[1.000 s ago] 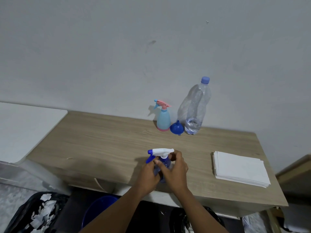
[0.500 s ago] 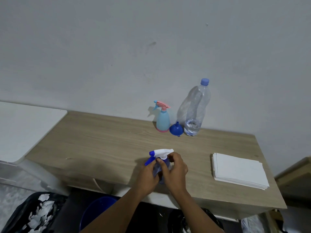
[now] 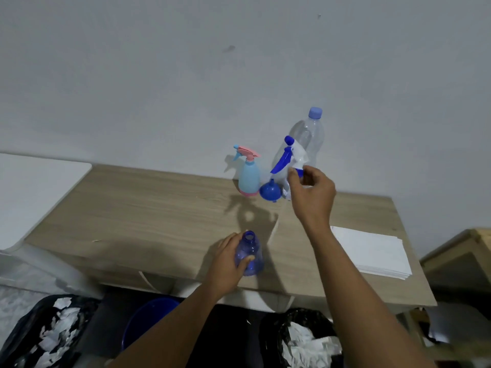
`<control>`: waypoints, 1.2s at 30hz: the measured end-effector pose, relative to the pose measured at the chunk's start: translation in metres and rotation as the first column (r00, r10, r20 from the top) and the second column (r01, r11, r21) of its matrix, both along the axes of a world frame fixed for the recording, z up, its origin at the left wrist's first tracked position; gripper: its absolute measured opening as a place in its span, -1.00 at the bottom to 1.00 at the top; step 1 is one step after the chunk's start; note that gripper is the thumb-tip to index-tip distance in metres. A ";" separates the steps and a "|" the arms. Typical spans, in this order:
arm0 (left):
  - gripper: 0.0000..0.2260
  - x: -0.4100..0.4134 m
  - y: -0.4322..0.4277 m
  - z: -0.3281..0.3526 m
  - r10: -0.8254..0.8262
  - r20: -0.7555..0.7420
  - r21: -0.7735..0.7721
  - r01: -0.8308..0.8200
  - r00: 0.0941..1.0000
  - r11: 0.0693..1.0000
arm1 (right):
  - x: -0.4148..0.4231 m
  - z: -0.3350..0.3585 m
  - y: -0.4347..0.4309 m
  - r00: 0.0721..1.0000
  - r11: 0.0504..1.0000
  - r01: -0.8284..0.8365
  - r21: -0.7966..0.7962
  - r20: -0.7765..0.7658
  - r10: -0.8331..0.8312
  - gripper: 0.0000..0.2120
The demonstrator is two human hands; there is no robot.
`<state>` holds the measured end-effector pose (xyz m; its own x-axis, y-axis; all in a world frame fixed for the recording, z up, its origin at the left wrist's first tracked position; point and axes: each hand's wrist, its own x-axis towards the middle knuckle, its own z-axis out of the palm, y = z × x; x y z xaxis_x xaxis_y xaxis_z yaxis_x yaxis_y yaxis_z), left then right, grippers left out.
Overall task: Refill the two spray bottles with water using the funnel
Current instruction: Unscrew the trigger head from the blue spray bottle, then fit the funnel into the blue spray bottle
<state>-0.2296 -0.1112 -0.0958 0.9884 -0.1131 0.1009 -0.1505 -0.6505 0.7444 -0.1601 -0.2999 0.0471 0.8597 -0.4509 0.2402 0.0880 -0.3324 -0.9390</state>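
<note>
A small translucent blue spray bottle (image 3: 251, 251) stands near the wooden table's (image 3: 148, 216) front edge, its neck uncapped. My left hand (image 3: 225, 258) grips its body. My right hand (image 3: 310, 192) holds the white and blue spray head (image 3: 291, 158) lifted high, with its thin dip tube (image 3: 273, 228) hanging down. At the back by the wall stand a light blue spray bottle with a pink trigger (image 3: 248, 173), a blue funnel (image 3: 269, 191) lying beside it, and a tall clear water bottle with a blue cap (image 3: 312, 131), partly hidden by the spray head.
A stack of white paper (image 3: 372, 253) lies on the table's right side. A white surface (image 3: 34, 187) adjoins the table on the left. Below the front edge sit a blue bucket (image 3: 148, 320) and black bags of torn paper (image 3: 45, 330). A wooden piece (image 3: 462, 251) stands right.
The spray head has come off the blue bottle. My right hand has raised it up and back toward the water bottle, while my left hand stays around the bottle.
</note>
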 end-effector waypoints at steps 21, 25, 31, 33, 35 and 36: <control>-0.51 0.010 0.003 -0.015 -0.063 0.034 -0.093 0.066 0.997 0.993 | 0.015 -0.173 -0.046 0.714 0.947 -0.235 -0.221 -0.700 0.013 -0.67; -0.50 0.010 0.003 -0.014 -0.060 0.012 -0.102 0.061 0.998 0.993 | 0.014 -0.178 -0.046 0.718 0.934 -0.253 -0.251 -0.696 0.007 -0.65; -0.49 0.011 0.002 -0.015 -0.036 -0.007 -0.139 0.034 0.999 0.990 | 0.008 -0.174 -0.047 0.744 0.944 -0.230 -0.237 -0.668 0.014 -0.62; -0.49 0.012 0.003 -0.016 -0.028 -0.017 -0.156 0.025 0.999 0.987 | 0.006 -0.170 -0.048 0.771 0.956 -0.180 -0.234 -0.637 -0.011 -0.57; -0.49 0.015 0.004 -0.016 -0.022 -0.033 -0.182 0.016 0.999 0.983 | 0.009 -0.164 -0.047 0.803 0.965 -0.121 -0.234 -0.594 -0.044 -0.50; -0.49 0.017 0.005 -0.016 -0.018 -0.041 -0.194 0.010 0.999 0.981 | 0.013 -0.160 -0.045 0.823 0.970 -0.097 -0.223 -0.566 -0.048 -0.46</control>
